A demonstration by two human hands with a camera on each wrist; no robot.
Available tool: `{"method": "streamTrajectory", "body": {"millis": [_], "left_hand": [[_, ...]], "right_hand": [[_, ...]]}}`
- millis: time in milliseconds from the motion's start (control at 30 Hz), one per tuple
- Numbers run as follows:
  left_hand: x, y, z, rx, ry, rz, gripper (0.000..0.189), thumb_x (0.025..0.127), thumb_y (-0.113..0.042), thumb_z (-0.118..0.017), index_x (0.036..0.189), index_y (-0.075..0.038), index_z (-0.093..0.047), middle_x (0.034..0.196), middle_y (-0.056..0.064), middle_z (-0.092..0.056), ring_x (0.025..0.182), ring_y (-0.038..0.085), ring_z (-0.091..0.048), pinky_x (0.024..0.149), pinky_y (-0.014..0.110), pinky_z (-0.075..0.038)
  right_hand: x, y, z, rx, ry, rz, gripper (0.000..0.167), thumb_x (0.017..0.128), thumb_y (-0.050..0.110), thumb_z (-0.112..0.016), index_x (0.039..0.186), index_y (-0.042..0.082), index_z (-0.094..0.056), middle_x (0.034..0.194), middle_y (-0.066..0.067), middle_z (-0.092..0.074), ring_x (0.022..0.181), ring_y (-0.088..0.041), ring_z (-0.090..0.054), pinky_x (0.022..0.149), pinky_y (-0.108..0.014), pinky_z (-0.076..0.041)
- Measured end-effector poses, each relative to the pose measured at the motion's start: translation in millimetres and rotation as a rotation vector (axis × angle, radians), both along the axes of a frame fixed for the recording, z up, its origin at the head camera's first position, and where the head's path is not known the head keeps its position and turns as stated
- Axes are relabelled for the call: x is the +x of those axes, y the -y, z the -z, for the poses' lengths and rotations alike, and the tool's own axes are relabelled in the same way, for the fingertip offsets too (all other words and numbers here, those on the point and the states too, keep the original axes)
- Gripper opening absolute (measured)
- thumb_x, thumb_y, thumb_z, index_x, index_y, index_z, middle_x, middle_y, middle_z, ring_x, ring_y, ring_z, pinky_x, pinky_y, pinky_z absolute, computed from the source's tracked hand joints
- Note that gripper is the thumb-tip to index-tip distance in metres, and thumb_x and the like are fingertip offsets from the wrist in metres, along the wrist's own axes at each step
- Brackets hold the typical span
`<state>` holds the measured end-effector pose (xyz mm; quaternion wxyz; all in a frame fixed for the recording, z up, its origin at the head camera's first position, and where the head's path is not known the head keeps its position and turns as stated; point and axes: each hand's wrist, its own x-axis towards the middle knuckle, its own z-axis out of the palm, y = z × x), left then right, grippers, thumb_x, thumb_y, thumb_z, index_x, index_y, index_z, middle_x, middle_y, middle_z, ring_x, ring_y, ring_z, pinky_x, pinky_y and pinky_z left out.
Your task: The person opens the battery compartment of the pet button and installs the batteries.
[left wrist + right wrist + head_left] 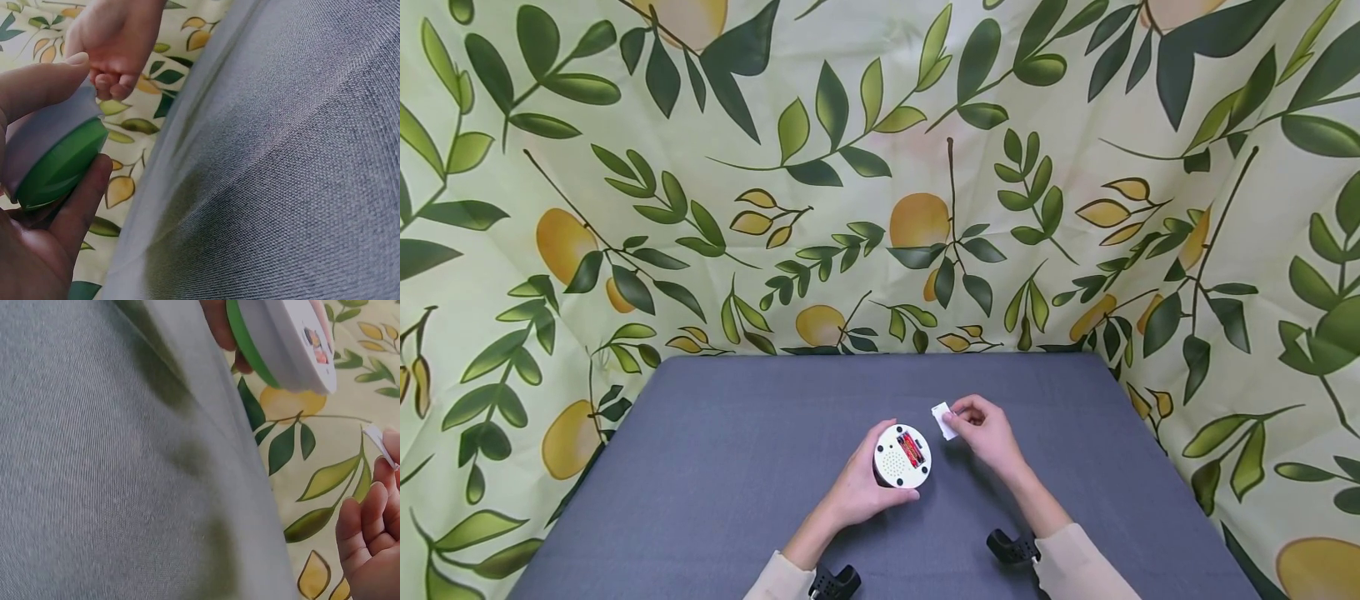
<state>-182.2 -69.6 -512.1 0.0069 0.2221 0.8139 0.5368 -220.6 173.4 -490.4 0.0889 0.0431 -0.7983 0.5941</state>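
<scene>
My left hand (863, 482) grips a round, white and green battery-powered device (892, 463), its flat underside turned up toward the head camera. That underside has small dark feet, a patch of speaker-like holes and an uncovered compartment with red batteries (911, 449). In the left wrist view the device's green part (65, 164) lies between thumb and fingers. To the right, my right hand (988, 433) pinches a small white battery cover (944, 421) between thumb and fingers, apart from the device. The right wrist view shows the cover (379, 444) edge-on.
Both hands are above a table with a grey-blue cloth (737, 433). Behind and at the sides hangs a leaf-and-fruit patterned curtain (850, 208). A black wrist camera (1011, 547) sits on the right wrist, and another black camera (835, 582) on the left.
</scene>
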Motion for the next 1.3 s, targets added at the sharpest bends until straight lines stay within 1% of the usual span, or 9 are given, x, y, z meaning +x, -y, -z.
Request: {"method": "streamTrajectory", "body": {"millis": [133, 267, 400, 500, 833, 1000, 1167, 1300], "left_hand": [[0.1, 0.3, 0.5, 0.002, -0.008, 0.004, 0.104, 0.069, -0.032, -0.095, 0.154, -0.019, -0.035, 0.134, -0.001, -0.057, 0.121, 0.018, -0.053, 0.107, 0.044, -0.039], [0.2, 0.1, 0.1, 0.007, -0.011, 0.010, 0.105, 0.069, -0.031, -0.095, 0.154, -0.013, -0.035, 0.133, -0.002, -0.057, 0.119, 0.018, -0.054, 0.106, 0.043, -0.039], [0.1, 0.1, -0.5, 0.007, -0.015, 0.013, 0.105, 0.069, -0.029, -0.095, 0.154, -0.010, -0.035, 0.133, -0.001, -0.057, 0.119, 0.018, -0.054, 0.105, 0.042, -0.040], [0.0, 0.3, -0.1, 0.006, -0.022, 0.013, 0.104, 0.070, -0.029, -0.095, 0.154, -0.012, -0.035, 0.133, -0.001, -0.057, 0.119, 0.018, -0.054, 0.105, 0.041, -0.040], [-0.3, 0.7, -0.5, 0.005, -0.015, 0.018, 0.103, 0.071, -0.031, -0.094, 0.154, -0.018, -0.035, 0.132, -0.003, -0.057, 0.115, 0.017, -0.055, 0.102, 0.038, -0.041], [-0.4, 0.8, -0.2, 0.006, -0.006, 0.019, 0.103, 0.071, -0.033, -0.094, 0.154, -0.018, -0.035, 0.132, -0.004, -0.058, 0.114, 0.016, -0.055, 0.101, 0.038, -0.041], [0.2, 0.6, 0.0, 0.010, -0.013, 0.018, 0.103, 0.071, -0.032, -0.094, 0.154, -0.014, -0.035, 0.133, -0.002, -0.058, 0.115, 0.017, -0.055, 0.102, 0.038, -0.041], [1.3, 0.7, 0.0, 0.007, -0.016, 0.016, 0.104, 0.071, -0.032, -0.094, 0.154, -0.011, -0.035, 0.134, 0.000, -0.058, 0.116, 0.017, -0.055, 0.102, 0.038, -0.041]], "right_hand": [[5.1, 4, -5.0, -0.019, -0.001, -0.020, 0.014, 0.089, 0.007, -0.078, 0.097, -0.001, -0.068, 0.073, -0.003, -0.057, 0.064, -0.010, -0.048, 0.057, -0.023, -0.040], [10.2, 9, -8.0, -0.026, -0.020, -0.057, 0.012, 0.090, 0.003, -0.075, 0.097, -0.002, -0.067, 0.072, -0.004, -0.058, 0.063, -0.009, -0.049, 0.057, -0.023, -0.040], [15.9, 12, -9.3, -0.052, -0.039, -0.096, 0.013, 0.090, 0.008, -0.077, 0.097, 0.001, -0.068, 0.072, -0.004, -0.059, 0.063, -0.010, -0.050, 0.057, -0.022, -0.041], [18.1, 14, -8.7, -0.065, -0.042, -0.118, 0.015, 0.090, 0.012, -0.078, 0.096, 0.003, -0.068, 0.074, -0.006, -0.059, 0.065, -0.012, -0.051, 0.058, -0.023, -0.042], [25.4, 24, -9.3, -0.084, -0.059, -0.150, 0.012, 0.089, 0.007, -0.078, 0.094, 0.003, -0.068, 0.073, -0.005, -0.059, 0.065, -0.012, -0.052, 0.059, -0.023, -0.042], [28.9, 30, -11.9, -0.040, -0.057, -0.144, 0.010, 0.089, 0.004, -0.077, 0.094, 0.003, -0.068, 0.073, -0.005, -0.060, 0.066, -0.012, -0.051, 0.059, -0.022, -0.041], [32.2, 34, -13.3, 0.028, -0.055, -0.139, 0.008, 0.090, 0.000, -0.074, 0.095, 0.001, -0.068, 0.073, -0.008, -0.058, 0.065, -0.015, -0.049, 0.059, -0.022, -0.040], [34.2, 37, -9.2, 0.051, -0.068, -0.143, 0.009, 0.090, 0.005, -0.076, 0.095, 0.005, -0.069, 0.074, -0.004, -0.059, 0.066, -0.013, -0.050, 0.059, -0.022, -0.041]]}}
